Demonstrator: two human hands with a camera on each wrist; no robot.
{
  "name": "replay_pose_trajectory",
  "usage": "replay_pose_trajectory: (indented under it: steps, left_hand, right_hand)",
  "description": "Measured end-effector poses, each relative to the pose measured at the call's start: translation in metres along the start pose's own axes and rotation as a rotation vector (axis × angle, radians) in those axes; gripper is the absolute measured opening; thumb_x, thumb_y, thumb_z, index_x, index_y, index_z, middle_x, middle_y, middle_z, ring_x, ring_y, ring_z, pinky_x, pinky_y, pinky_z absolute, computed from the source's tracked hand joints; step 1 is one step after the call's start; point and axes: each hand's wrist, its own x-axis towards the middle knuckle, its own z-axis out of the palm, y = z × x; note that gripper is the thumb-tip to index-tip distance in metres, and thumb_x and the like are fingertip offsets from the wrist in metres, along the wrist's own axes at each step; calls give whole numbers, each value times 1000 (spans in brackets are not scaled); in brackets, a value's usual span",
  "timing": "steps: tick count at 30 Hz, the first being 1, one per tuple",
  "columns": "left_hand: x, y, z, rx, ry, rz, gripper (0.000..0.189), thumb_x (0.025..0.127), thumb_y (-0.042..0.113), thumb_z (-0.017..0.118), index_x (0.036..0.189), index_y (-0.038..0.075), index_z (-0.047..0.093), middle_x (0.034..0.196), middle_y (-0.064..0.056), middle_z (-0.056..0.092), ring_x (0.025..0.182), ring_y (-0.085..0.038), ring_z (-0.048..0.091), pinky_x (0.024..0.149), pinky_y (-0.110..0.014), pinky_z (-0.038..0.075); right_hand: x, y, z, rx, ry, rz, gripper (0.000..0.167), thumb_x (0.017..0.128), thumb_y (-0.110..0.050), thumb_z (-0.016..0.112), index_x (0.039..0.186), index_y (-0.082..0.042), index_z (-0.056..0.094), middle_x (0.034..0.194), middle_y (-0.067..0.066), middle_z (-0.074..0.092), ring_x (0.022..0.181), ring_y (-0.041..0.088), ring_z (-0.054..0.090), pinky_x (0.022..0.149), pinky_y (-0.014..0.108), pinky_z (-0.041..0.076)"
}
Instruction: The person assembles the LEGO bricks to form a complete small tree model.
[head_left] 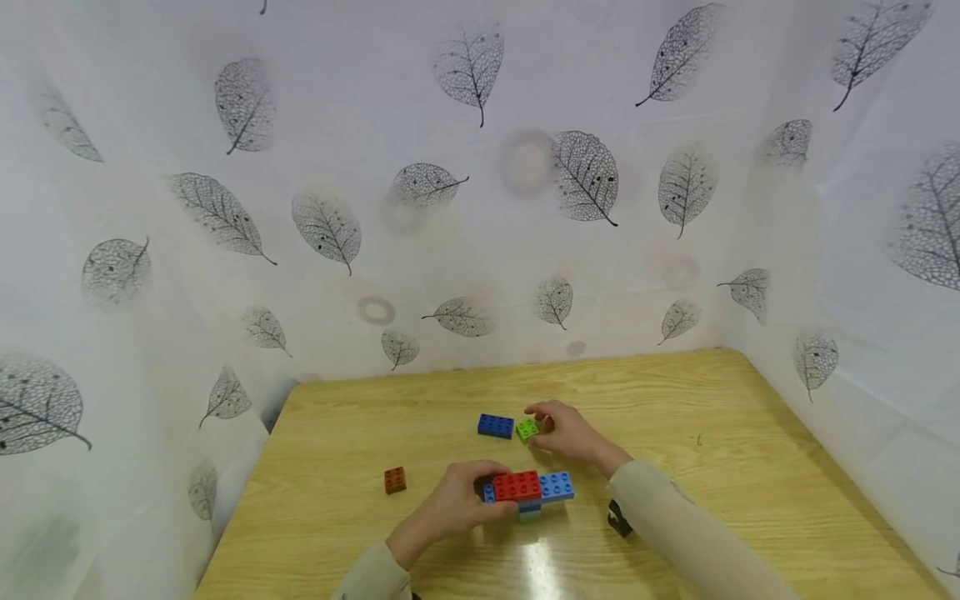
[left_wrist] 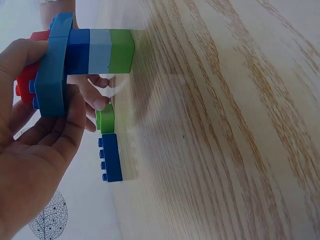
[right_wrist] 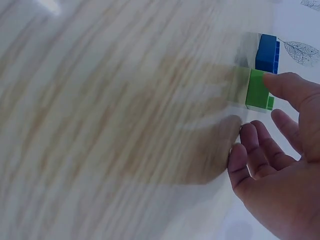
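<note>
My left hand (head_left: 461, 498) grips a stack of toy building bricks, its thumb and fingers around the wide upper part. A red brick (head_left: 517, 485) tops the stack over a long blue layer (head_left: 557, 485). Below, the left wrist view shows a dark blue brick (left_wrist: 78, 52), a pale blue brick (left_wrist: 99, 52) and a green brick (left_wrist: 122, 51). Whether the stack touches the table is unclear. My right hand (head_left: 568, 432) is around a small lime-green brick (head_left: 527, 430), fingers loosely bent and apart. Its thumb (right_wrist: 289, 88) overlaps that brick in the right wrist view; contact is uncertain.
A blue brick (head_left: 496, 426) lies just left of the lime-green one. Farther left is a small brown brick (head_left: 394, 480). The wooden table (head_left: 337, 433) meets leaf-patterned white sheeting (head_left: 517, 250) at the back and sides. A small black object (head_left: 618, 518) is by the right sleeve.
</note>
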Motion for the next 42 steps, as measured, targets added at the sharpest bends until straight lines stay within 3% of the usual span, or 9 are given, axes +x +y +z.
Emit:
replay_pose_trajectory:
  steps: [6,13,27,33,42]
  left_hand:
    - [0,1,0,1,-1,-7,43,91,37,83,128,17,74,122,2,74,95,-3,61,83,-23,50]
    - [0,3,0,-2,-6,-14,40,92,35,83,127,18,74,121,3,74,94,-3,61,81,-22,50]
    - [0,4,-1,2,-16,-22,42,92,36,83,128,17,74,124,2,74,97,-4,61,85,-23,49]
    - [1,4,-3,9,-21,-27,41,92,36,82,128,18,74,123,3,74,98,-5,60,86,-23,48]
    - [2,1,-1,27,-13,-5,44,92,38,82,129,15,74,124,1,74,97,-3,61,86,-24,49]
  right_hand:
    - [2,3,3,-10,8,2,52,90,-14,82,138,-3,64,119,12,66,99,19,60,87,42,54]
    - [4,3,8,-39,39,-2,42,90,-15,82,130,-5,70,109,7,65,89,16,54,79,34,48]
    - [0,-4,4,39,47,108,36,89,-20,86,121,-10,71,109,4,66,95,18,60,80,35,52]
    - [-4,-11,-4,39,41,87,36,89,-19,85,121,-10,70,109,2,69,94,16,62,80,32,54]
    - [-17,-18,-21,13,52,-12,40,90,-25,83,123,-8,69,112,5,72,94,16,63,75,30,54]
